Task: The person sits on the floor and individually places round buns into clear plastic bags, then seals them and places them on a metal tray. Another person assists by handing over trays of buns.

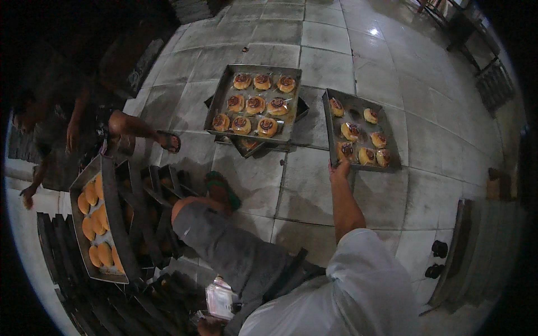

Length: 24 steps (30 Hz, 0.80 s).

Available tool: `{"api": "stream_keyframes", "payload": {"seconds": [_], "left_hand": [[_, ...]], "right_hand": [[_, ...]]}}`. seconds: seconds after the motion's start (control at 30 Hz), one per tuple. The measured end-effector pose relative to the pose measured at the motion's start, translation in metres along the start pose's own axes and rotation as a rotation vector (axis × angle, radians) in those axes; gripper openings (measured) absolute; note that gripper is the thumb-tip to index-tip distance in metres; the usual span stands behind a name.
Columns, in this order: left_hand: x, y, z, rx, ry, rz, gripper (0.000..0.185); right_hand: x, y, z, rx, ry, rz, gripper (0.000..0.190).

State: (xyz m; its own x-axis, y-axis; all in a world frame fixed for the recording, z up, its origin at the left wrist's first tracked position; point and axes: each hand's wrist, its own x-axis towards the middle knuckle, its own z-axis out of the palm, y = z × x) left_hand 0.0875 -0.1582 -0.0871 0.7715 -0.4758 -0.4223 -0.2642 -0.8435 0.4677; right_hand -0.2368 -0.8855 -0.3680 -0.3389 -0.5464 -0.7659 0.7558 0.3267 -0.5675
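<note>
My right hand (339, 169) grips the near-left corner of a metal baking tray (388, 130). Wrapped round buns with dark swirled tops lie in that tray, and one bun (345, 149) is right beside my fingers. At the bottom edge, my left hand (210, 326) is dim and partly cut off. It is next to a stack of clear plastic bags (220, 299) by my grey shorts; whether it holds anything is unclear. Left of the gripped tray, another baking tray (252, 140) with rows of wrapped swirl buns rests on crossed trays (246, 151).
On my left, a tray of plain oval buns (75, 201) tops a tall pile of crosswise trays (143, 222). Another person (71, 109) sits beyond it, one sandalled foot (170, 142) extended. Dark sandals (437, 256) lie on the tiled floor (309, 201) at right.
</note>
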Motion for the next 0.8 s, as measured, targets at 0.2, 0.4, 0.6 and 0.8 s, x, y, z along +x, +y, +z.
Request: {"api": "stream_keyframes", "payload": {"seconds": [0.2,0.4,0.6,0.8], "left_hand": [[-0.004,-0.02,0.021,0.096,0.086,-0.046,0.042],[0.013,-0.02,0.013,0.028,0.058,-0.125,0.042],[0.014,-0.024,0.016,-0.064,0.055,-0.156,0.043],[-0.019,-0.05,0.041,-0.347,0.163,-0.222,0.043]], "right_hand": [[-0.001,0.044,0.018,-0.147,-0.184,0.025,0.056],[0.048,0.06,0.031,-0.432,0.165,0.001,0.068],[0.053,0.045,0.035,-0.471,-0.097,-0.244,0.03],[-0.193,0.092,0.109,-0.628,-0.777,-0.257,0.022]]}}
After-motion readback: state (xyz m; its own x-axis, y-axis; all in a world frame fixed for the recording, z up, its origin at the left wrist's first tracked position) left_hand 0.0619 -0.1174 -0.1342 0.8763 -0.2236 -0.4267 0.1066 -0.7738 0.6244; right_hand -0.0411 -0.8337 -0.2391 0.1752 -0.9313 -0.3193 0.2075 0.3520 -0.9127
